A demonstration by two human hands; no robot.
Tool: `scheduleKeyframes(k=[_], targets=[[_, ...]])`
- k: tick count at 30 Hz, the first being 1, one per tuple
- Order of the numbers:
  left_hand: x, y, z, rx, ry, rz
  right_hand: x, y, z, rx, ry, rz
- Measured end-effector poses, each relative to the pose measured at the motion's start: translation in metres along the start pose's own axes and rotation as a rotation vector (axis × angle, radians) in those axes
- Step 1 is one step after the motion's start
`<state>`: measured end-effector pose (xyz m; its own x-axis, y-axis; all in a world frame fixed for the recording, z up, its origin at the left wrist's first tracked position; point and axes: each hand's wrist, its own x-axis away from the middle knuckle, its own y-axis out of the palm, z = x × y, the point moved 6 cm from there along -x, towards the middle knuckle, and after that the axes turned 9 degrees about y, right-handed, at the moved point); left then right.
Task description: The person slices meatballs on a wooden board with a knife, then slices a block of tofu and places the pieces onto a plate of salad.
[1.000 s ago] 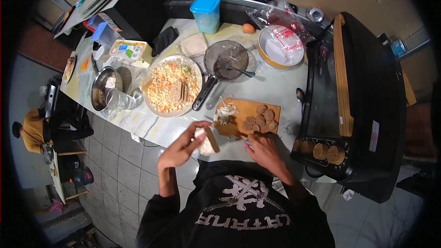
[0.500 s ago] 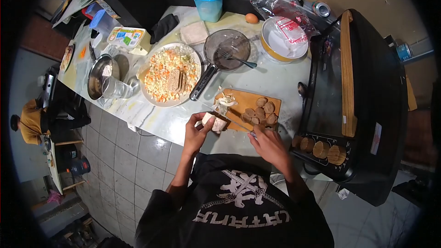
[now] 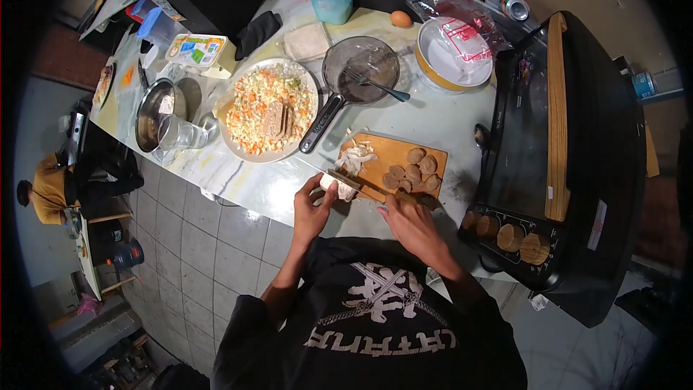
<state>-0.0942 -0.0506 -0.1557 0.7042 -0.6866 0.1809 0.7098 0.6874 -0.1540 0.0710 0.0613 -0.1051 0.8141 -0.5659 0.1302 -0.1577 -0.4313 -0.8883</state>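
Note:
My left hand point(image 3: 312, 206) grips a pale, whitish block of food point(image 3: 345, 191) at the near left corner of a wooden cutting board point(image 3: 388, 146). My right hand point(image 3: 410, 221) is wrapped round the handle of a knife point(image 3: 355, 182), whose blade lies across the block near the left fingertips. Thin white shreds point(image 3: 351, 159) are heaped at the board's left end. Several brown, round slices point(image 3: 414, 172) sit on its right half.
Left of the board is a plate point(image 3: 312, 81) of chopped vegetables with a brown stack on it. Behind stand a black-handled strainer point(image 3: 321, 124) with a fork point(image 3: 382, 89), and a yellow-sided bowl point(image 3: 442, 81). A black oven point(image 3: 527, 123) borders the right. Another person point(image 3: 50, 189) is far left.
The knife blade has come down from above the block onto its top, and my right hand has shifted slightly left. The view has shifted a little.

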Motion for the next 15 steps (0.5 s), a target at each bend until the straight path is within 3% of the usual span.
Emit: scheduleKeyframes(k=[15], targets=[[-0.0019, 0.0026, -0.0044, -0.008, -0.024, -0.015, -0.0109, 0.0054, -0.0044, 0.015, 0.031, -0.066]])
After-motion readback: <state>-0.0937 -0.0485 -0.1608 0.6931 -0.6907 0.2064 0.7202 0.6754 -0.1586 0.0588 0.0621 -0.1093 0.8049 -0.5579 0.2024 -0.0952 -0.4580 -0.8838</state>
